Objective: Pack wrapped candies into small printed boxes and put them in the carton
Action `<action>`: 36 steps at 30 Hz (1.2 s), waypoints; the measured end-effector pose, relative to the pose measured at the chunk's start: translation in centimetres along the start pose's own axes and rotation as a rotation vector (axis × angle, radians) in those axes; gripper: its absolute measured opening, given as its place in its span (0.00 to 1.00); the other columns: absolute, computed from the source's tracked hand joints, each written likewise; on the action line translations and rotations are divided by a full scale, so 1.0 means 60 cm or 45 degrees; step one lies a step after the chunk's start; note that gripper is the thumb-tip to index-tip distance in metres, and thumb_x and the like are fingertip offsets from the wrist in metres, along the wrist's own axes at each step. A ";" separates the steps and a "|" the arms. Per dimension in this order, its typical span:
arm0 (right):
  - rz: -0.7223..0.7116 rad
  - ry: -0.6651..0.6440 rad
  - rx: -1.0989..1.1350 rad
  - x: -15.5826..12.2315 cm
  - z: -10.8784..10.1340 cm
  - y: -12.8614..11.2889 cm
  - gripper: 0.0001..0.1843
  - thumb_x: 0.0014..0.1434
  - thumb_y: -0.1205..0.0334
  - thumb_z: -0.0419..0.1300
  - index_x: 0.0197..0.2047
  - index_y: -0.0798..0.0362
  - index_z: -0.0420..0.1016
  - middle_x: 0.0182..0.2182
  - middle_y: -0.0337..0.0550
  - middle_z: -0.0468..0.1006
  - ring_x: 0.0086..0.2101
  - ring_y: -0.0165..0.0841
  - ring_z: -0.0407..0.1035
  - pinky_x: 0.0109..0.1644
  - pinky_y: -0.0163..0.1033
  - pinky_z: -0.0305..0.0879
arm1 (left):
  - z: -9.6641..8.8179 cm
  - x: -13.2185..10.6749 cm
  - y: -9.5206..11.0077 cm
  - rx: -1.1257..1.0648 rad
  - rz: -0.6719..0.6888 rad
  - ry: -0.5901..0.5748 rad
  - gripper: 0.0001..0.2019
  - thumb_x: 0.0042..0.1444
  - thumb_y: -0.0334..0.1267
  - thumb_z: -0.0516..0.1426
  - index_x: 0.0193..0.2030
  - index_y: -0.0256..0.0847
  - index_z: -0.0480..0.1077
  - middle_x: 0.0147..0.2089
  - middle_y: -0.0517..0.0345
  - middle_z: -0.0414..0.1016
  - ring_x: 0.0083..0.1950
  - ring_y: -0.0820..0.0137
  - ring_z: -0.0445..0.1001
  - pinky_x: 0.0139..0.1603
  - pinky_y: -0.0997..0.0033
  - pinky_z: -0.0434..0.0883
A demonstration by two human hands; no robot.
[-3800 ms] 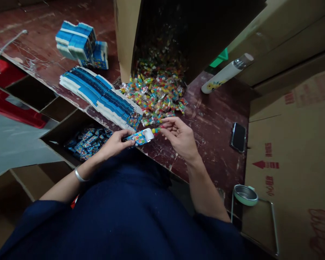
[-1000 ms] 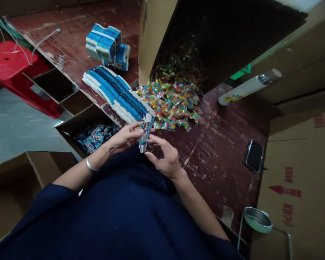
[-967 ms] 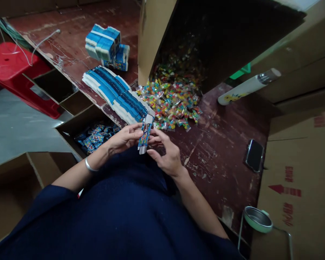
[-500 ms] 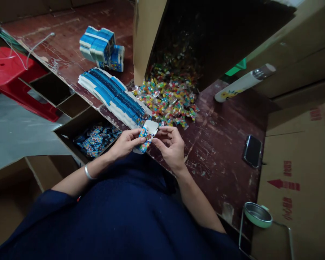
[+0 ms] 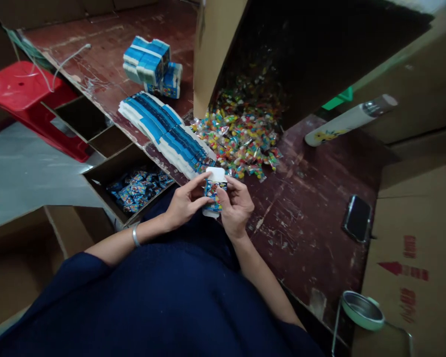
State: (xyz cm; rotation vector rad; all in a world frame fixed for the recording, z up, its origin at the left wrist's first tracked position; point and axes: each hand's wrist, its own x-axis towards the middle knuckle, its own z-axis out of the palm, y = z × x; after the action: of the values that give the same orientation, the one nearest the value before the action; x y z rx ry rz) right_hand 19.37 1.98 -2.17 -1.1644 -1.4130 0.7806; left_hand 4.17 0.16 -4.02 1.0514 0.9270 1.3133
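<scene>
Between my two hands is a small blue printed candy box [image 5: 215,191], its white end flaps standing out at top and bottom. My left hand [image 5: 188,202] grips its left side with thumb and fingers. On the right side, my right hand [image 5: 237,206] holds it too, the thumb lying across the printed front. Just beyond my hands a long row of flat blue-and-white box blanks [image 5: 163,131] lies fanned out on the dark red table [image 5: 293,213]. Beside that row, a heap of clear packets of colourful candies [image 5: 241,144] spills from a large carton [image 5: 204,64].
Bundled box blanks [image 5: 146,59] sit at the back. Below the table's left edge, an open carton [image 5: 96,186] holds small blue packets [image 5: 137,191]. A red stool [image 5: 26,89] stands left. To the right are a white flask [image 5: 342,124], a phone [image 5: 358,218] and a metal cup in a holder [image 5: 363,310].
The box has turned more upright and face-on. My right hand has closed onto it, thumb over the front, and my left hand has shifted its grip. The view has swung slightly left.
</scene>
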 end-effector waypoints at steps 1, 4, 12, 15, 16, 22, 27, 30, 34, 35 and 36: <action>-0.043 -0.001 -0.031 0.000 -0.004 0.003 0.14 0.63 0.52 0.68 0.50 0.48 0.78 0.36 0.37 0.81 0.32 0.31 0.76 0.38 0.37 0.74 | -0.001 0.001 0.001 -0.015 -0.021 -0.061 0.29 0.57 0.38 0.68 0.65 0.42 0.70 0.54 0.51 0.80 0.50 0.63 0.81 0.55 0.62 0.79; -0.149 0.000 -0.103 0.002 -0.017 0.012 0.08 0.65 0.55 0.67 0.37 0.50 0.78 0.33 0.37 0.78 0.34 0.32 0.75 0.40 0.38 0.72 | -0.007 0.007 0.008 -0.034 -0.077 -0.218 0.21 0.57 0.34 0.67 0.58 0.39 0.75 0.50 0.51 0.81 0.48 0.64 0.80 0.53 0.64 0.78; -0.075 -0.029 0.135 0.014 -0.010 -0.007 0.14 0.59 0.57 0.73 0.43 0.49 0.74 0.37 0.40 0.81 0.37 0.35 0.79 0.45 0.42 0.74 | -0.014 0.016 0.022 -0.100 -0.068 -0.121 0.22 0.50 0.32 0.70 0.50 0.39 0.69 0.44 0.58 0.72 0.38 0.74 0.75 0.40 0.73 0.76; 0.003 -0.168 0.155 0.024 -0.008 -0.021 0.12 0.59 0.55 0.73 0.36 0.50 0.76 0.34 0.41 0.81 0.37 0.35 0.77 0.45 0.41 0.74 | -0.022 0.013 0.030 -0.059 -0.053 -0.142 0.22 0.51 0.30 0.69 0.50 0.40 0.67 0.43 0.58 0.71 0.36 0.75 0.76 0.38 0.75 0.76; 0.062 -0.223 0.150 0.029 -0.010 -0.024 0.12 0.58 0.54 0.73 0.34 0.50 0.77 0.34 0.41 0.81 0.38 0.35 0.77 0.45 0.42 0.74 | -0.026 0.011 0.034 -0.021 -0.038 -0.160 0.21 0.52 0.29 0.67 0.51 0.40 0.67 0.43 0.58 0.72 0.36 0.75 0.76 0.38 0.74 0.77; 0.363 -0.457 0.205 0.057 -0.024 -0.025 0.13 0.51 0.52 0.77 0.30 0.50 0.81 0.35 0.43 0.83 0.39 0.37 0.76 0.45 0.43 0.74 | -0.052 0.012 0.048 0.160 0.046 -0.318 0.22 0.57 0.28 0.63 0.57 0.42 0.68 0.47 0.55 0.78 0.47 0.68 0.81 0.49 0.67 0.80; 0.356 -0.453 0.207 0.064 -0.028 -0.020 0.14 0.52 0.52 0.76 0.28 0.50 0.79 0.32 0.41 0.81 0.34 0.34 0.74 0.40 0.41 0.72 | -0.048 0.014 0.050 0.123 0.004 -0.373 0.26 0.57 0.30 0.65 0.62 0.42 0.68 0.50 0.52 0.81 0.45 0.68 0.83 0.46 0.69 0.81; 0.201 -0.404 0.114 0.053 -0.026 -0.031 0.16 0.58 0.52 0.72 0.26 0.50 0.76 0.32 0.40 0.81 0.35 0.35 0.74 0.42 0.43 0.72 | -0.041 0.009 0.052 0.110 -0.064 -0.336 0.25 0.58 0.32 0.65 0.63 0.42 0.71 0.51 0.51 0.82 0.44 0.68 0.83 0.44 0.70 0.81; -0.057 -0.405 -0.020 0.029 -0.030 -0.046 0.17 0.68 0.51 0.64 0.28 0.49 0.78 0.37 0.43 0.82 0.39 0.37 0.76 0.47 0.46 0.73 | -0.037 0.007 0.052 0.077 -0.125 -0.255 0.16 0.58 0.33 0.65 0.54 0.39 0.76 0.46 0.53 0.82 0.45 0.68 0.82 0.46 0.70 0.79; -0.090 -0.444 -0.032 0.026 -0.033 -0.044 0.16 0.69 0.51 0.62 0.31 0.48 0.80 0.40 0.44 0.83 0.41 0.37 0.77 0.50 0.47 0.74 | -0.038 0.008 0.052 0.062 -0.137 -0.230 0.15 0.57 0.33 0.66 0.51 0.38 0.76 0.45 0.54 0.82 0.44 0.68 0.81 0.47 0.70 0.79; -0.099 -0.487 -0.040 0.026 -0.038 -0.040 0.15 0.69 0.50 0.61 0.36 0.48 0.82 0.42 0.45 0.83 0.44 0.38 0.77 0.52 0.47 0.74 | -0.040 0.010 0.052 0.044 -0.157 -0.207 0.15 0.55 0.33 0.67 0.50 0.38 0.75 0.44 0.55 0.81 0.43 0.69 0.81 0.46 0.71 0.78</action>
State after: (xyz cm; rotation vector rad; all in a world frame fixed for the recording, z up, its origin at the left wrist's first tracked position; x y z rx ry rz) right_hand 21.17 2.38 0.97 -1.0103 -1.7790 0.9641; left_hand 1.01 0.84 -1.69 1.0935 0.8800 1.0969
